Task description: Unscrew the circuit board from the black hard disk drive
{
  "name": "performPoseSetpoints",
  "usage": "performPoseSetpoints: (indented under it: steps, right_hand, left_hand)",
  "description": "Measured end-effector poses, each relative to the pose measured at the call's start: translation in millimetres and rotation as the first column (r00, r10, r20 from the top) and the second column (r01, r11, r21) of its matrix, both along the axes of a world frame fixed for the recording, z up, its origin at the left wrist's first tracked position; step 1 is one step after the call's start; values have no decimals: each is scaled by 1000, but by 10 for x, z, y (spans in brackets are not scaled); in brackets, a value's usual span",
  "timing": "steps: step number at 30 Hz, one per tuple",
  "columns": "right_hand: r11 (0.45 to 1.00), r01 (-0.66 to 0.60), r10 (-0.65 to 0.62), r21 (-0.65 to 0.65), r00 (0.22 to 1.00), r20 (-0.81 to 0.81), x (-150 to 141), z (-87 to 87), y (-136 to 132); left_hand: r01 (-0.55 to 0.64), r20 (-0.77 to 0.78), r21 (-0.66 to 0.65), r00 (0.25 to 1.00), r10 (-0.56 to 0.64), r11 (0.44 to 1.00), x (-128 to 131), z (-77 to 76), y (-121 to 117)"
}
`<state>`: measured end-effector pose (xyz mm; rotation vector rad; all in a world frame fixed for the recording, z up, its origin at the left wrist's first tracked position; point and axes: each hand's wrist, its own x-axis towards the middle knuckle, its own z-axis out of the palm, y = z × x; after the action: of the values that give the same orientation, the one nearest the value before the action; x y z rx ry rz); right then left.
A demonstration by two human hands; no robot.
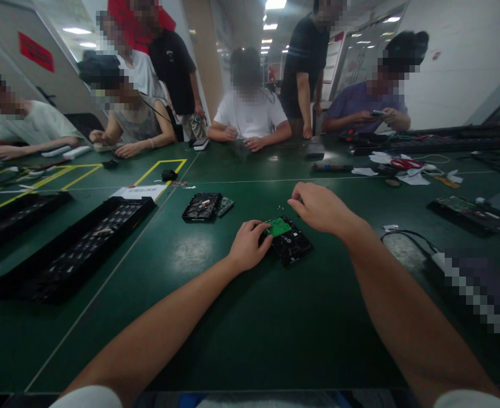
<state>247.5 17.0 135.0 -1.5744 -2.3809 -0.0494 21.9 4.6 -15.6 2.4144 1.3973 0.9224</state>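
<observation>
A black hard drive [295, 246] with a green circuit board [279, 226] on its upper face lies flat on the green table. My left hand [250, 245] grips its left edge, with fingertips resting on the board. Above and right of the drive, my right hand [320, 208] is closed in a pinch, thumb against fingers. Whatever sits in that pinch is too small to make out. Several tiny bright pieces, perhaps screws [280, 207], lie on the table beside the right fingertips. Farther left is a second hard drive [201, 207], with a loose circuit board [225, 206] against it.
Long black trays [84, 249] stand on the left. To the right are an opened device with a green board [466, 212], a cable [397, 231] and a dark marker-like tube [330, 168]. Co-workers sit across the table [216, 317]; others stand behind them.
</observation>
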Motion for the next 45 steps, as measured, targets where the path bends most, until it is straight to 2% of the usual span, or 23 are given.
performPoseSetpoints:
  steps: [5,11,15,24,28,31,39,42,45]
  right_hand:
    - [999,33,-33,-31,999,2,-16,14,-28]
    - [998,43,-43,41,999,7,-6,-15,25]
    - [998,43,-44,37,998,38,-6,-32,40]
    - [996,-85,86,18,993,-84,57,-65,78]
    - [995,-95,93,-7,986,-138,106,-92,127]
    - [996,-87,85,-17,990,-116,109,-101,135]
    - [993,-100,104,61,993,-63,77,-89,126]
    - [988,-139,145,62,983,-112,103,-79,136]
    - [992,-119,124,37,973,-196,136,-79,148]
  left_hand:
    - [2,-4,6,1000,-2,1000,1,-3,4]
    - [1,-4,8,1000,-1,1000,0,6,-5]
    - [-2,-4,5,1000,2,1000,-2,9,-6]
    - [-4,1,3,1000,4,1000,3,-10,7]
    - [0,3,2,1000,0,1000,1,5,-1]
    - [-5,0,0,1000,5,1000,-5,-3,4]
    - [-4,6,8,1000,4,1000,-4,-12,8]
    - [0,9,5,1000,0,1000,-3,5,-5]
    - [-3,2,-3,1000,3,1000,-4,16,-10]
